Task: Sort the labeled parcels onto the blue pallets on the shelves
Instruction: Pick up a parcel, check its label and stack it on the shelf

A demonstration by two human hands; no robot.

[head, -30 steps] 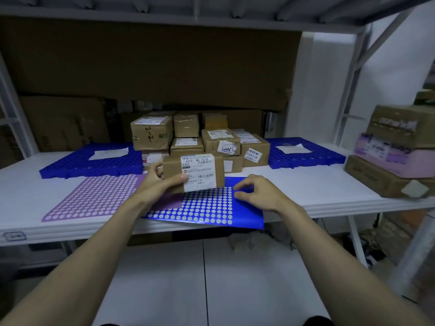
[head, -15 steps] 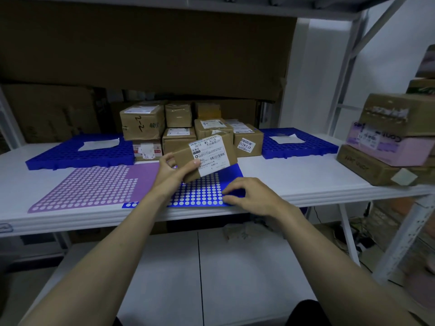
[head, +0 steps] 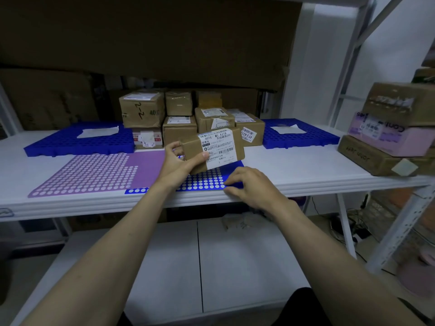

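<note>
Brown cardboard, taped and carrying a white printed shipping label, makes up the small parcel [head: 213,149] that the left hand [head: 180,165] grasps by its left end, thumb across the front face and fingers behind. It is tilted, its right end higher, and held just above the blue sheet of round white stickers [head: 207,181] on the near edge of the white shelf board [head: 306,165]. The right hand [head: 249,187] has its fingertips curled onto the right near corner of that sheet; whether it is pinching a sticker or only pressing the sheet I cannot tell.

Risks as I judge them: the one-handed hold at one end leaves the parcel's free end unsupported, so a loose grasp could let it rotate and drop onto the sheet or off the near edge. Peeling at the sheet's corner could drag the whole sheet, which already overhangs nothing but lies right at the edge, beside the purple sticker sheet [head: 94,171]. A misread label would send the parcel to the wrong one of the two blue plastic grid pallets, far left [head: 58,143] or far right [head: 313,137], each bearing a white paper slip. The stack of brown boxes [head: 179,121] between them sits near enough to be nudged.
</note>
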